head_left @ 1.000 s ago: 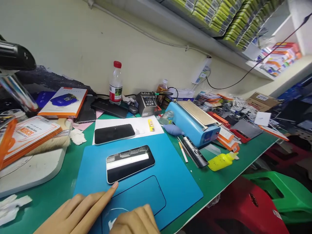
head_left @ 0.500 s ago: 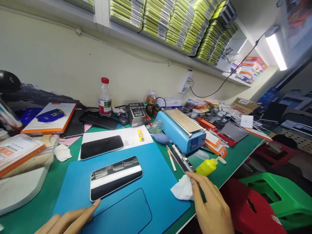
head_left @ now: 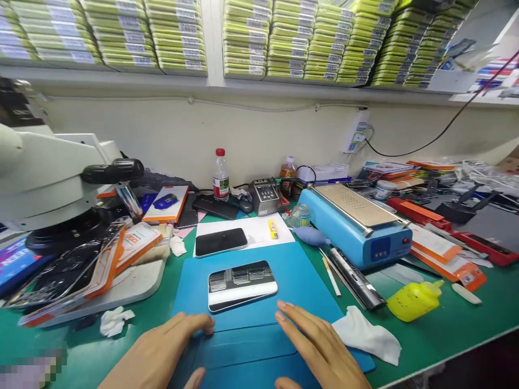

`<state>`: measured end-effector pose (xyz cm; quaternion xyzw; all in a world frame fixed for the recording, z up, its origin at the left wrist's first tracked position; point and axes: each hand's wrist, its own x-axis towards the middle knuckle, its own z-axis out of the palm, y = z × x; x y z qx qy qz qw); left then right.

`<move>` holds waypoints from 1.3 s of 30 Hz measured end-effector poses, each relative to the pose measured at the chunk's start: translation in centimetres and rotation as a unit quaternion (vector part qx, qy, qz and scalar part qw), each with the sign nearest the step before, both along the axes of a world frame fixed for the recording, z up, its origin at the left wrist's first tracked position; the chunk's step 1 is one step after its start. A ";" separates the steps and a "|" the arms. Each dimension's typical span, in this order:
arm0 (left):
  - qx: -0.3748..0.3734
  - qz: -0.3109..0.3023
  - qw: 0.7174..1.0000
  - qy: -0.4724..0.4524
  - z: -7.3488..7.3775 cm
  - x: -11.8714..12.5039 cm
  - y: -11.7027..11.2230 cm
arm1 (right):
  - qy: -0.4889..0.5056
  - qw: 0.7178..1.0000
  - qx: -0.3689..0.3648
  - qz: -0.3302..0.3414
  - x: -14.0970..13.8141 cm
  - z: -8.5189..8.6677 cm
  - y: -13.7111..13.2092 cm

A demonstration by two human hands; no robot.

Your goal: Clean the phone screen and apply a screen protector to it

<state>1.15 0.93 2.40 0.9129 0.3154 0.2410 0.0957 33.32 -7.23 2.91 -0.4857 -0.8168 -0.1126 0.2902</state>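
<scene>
At lower centre, left hand [head_left: 164, 346] and right hand [head_left: 318, 343] curve half-open beside the clear panel [head_left: 245, 344], any hold unclear, tissue [head_left: 368, 336] seemingly already put aside, nearer phone [head_left: 243, 283] still separate

Your green table [head_left: 440, 332]; directly on it: blue mat [head_left: 302, 273], blue machine [head_left: 346, 229], yellow bottle [head_left: 414, 301], crumpled tissue [head_left: 115, 322] on your left.

A thin, clear sheet [head_left: 245, 343] with dark edge lines was seen crosswise over the blue mat [head_left: 302, 281]; whether it was lifted could not be told.
</scene>
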 end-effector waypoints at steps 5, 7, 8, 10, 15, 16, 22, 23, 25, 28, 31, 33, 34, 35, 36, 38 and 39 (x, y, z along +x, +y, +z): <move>-0.131 0.013 0.991 -0.023 1.5 0.5 0.0 | 0.047 0.997 0.035 0.041 -0.2 -0.8 0.7; -0.154 0.022 0.987 -0.028 1.5 0.6 -0.1 | 0.081 0.996 0.028 0.039 -0.2 -0.7 0.8; -0.158 0.026 0.987 -0.030 1.5 0.6 -0.1 | 0.094 0.994 0.026 0.041 -0.2 -0.6 0.9; -0.164 0.034 0.985 -0.027 1.6 0.6 -0.2 | 0.122 0.992 0.014 0.038 -0.3 -0.3 1.1; -0.046 0.045 0.998 -0.018 2.4 0.5 0.0 | 0.233 0.971 -0.047 0.009 -0.6 0.6 1.8; 0.020 0.042 0.999 -0.021 2.5 0.6 0.1 | 0.251 0.966 -0.060 0.008 -0.5 0.8 1.9; 0.302 0.029 0.953 0.014 2.5 2.2 0.4 | 0.358 0.912 -0.197 -0.033 0.1 3.1 3.0; 0.315 0.032 0.948 0.017 2.4 2.5 0.5 | 0.380 0.896 -0.226 -0.040 0.0 3.5 3.3; 0.322 0.041 0.946 0.019 2.3 2.7 0.9 | 0.422 0.865 -0.269 -0.041 -0.3 4.0 3.7; 0.311 0.043 0.949 0.031 2.1 2.5 1.5 | 0.464 0.831 -0.305 -0.025 -0.8 4.1 4.3; 0.273 0.041 0.961 0.033 1.5 2.0 2.0 | 0.465 0.824 -0.323 -0.018 -0.9 3.9 4.6; 0.233 0.042 0.971 0.042 0.9 1.8 2.3 | 0.463 0.826 -0.321 -0.017 -1.0 3.7 4.9; 0.221 0.044 0.973 0.043 0.5 1.8 2.4 | 0.466 0.824 -0.320 -0.018 -1.0 3.7 5.1; 0.213 0.046 0.975 0.043 0.2 1.9 2.6 | 0.472 0.820 -0.321 -0.021 -1.1 3.8 5.3; 0.211 0.047 0.976 0.039 0.0 2.1 2.7 | 0.480 0.814 -0.326 -0.025 -1.2 3.9 5.6; 0.203 0.043 0.978 0.029 -0.2 2.4 3.0 | 0.494 0.800 -0.340 -0.032 -1.4 4.3 6.5; 0.191 0.037 0.980 0.028 -0.2 2.5 3.2 | 0.499 0.794 -0.347 -0.033 -1.4 4.5 7.1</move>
